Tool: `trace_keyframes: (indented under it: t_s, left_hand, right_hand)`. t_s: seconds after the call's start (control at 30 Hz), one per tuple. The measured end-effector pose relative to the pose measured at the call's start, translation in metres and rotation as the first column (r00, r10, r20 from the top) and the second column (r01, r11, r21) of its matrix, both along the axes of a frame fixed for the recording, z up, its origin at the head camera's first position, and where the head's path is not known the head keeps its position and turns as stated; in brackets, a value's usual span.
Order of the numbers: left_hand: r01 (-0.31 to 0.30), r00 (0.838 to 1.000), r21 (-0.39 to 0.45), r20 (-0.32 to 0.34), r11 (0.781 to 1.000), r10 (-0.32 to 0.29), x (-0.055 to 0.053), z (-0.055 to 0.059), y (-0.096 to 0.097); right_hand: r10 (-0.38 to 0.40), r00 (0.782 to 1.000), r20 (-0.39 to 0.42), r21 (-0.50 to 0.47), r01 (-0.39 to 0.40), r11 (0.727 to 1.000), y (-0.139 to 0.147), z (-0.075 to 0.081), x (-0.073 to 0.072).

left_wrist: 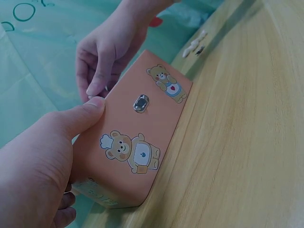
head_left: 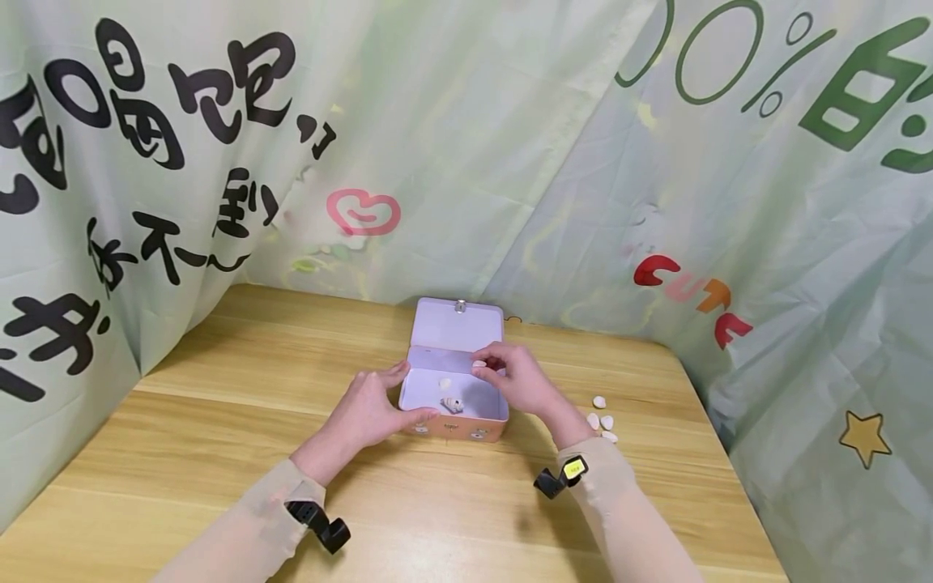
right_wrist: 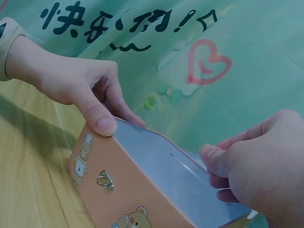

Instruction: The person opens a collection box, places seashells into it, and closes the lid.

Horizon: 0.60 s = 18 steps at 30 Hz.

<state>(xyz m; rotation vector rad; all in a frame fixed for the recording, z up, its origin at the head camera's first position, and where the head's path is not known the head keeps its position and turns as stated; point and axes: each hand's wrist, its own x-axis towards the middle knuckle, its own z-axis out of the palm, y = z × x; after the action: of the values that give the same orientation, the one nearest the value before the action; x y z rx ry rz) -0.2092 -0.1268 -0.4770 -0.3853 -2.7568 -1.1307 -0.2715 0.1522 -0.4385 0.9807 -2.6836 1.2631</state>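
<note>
An orange metal tin box (head_left: pixel 437 429) with bear pictures stands on the table, its hinged lid (head_left: pixel 456 325) raised at the back. My left hand (head_left: pixel 368 407) grips the box's left end, the thumb on the front rim and fingers at the back corner. Over the right part of the box, my right hand (head_left: pixel 519 378) pinches a small white pebble-like piece (head_left: pixel 478 364) between thumb and fingers. Inside lie another white piece (head_left: pixel 445 384) and a small grey-white object (head_left: pixel 452 404) whose kind is unclear. The right wrist view hides most of the box floor.
Several white pebble-like pieces (head_left: pixel 607 422) lie on the wooden table (head_left: pixel 291 348), right of the box beside my right forearm. A printed fabric curtain (head_left: pixel 452 162) hangs behind the table and along its sides.
</note>
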Motion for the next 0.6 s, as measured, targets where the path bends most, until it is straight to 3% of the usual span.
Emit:
trace_keyframes:
  t_s: [0.6]
  left_hand:
    - [-0.003,1.0,-0.016,0.014,1.0,0.003,-0.001,-0.001,0.0]
  right_hand:
    - [0.03,0.999,0.022,0.035,-0.03,0.999,-0.018,-0.012,-0.007]
